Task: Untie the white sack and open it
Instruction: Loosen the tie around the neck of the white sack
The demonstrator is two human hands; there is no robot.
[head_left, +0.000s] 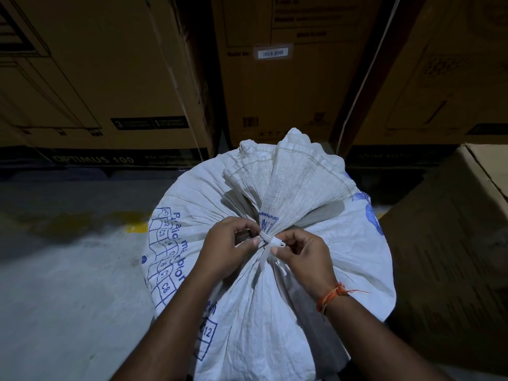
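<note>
Both of my hands are at the neck of the white sack (264, 284), which stands upright on the concrete floor (68, 270) in front of me, near stacked cardboard cartons (110, 78) and just beside another carton (453, 243) on my right. My left hand (229, 247) has its fingers curled against the gathered neck, thumb pressed beside the white plastic tie (268, 243) that cinches it. My right hand (299, 255) pinches the small locking head of that tie between thumb and fingertips. As I judge it, the job is barely begun: the tie is wrapped tight, the woven cloth above it fans out in a bunched ruffle, and the mouth is closed. What remains is to loosen or slip the tie free, pull it off the neck, then spread the gathered top apart so the sack stands open.
</note>
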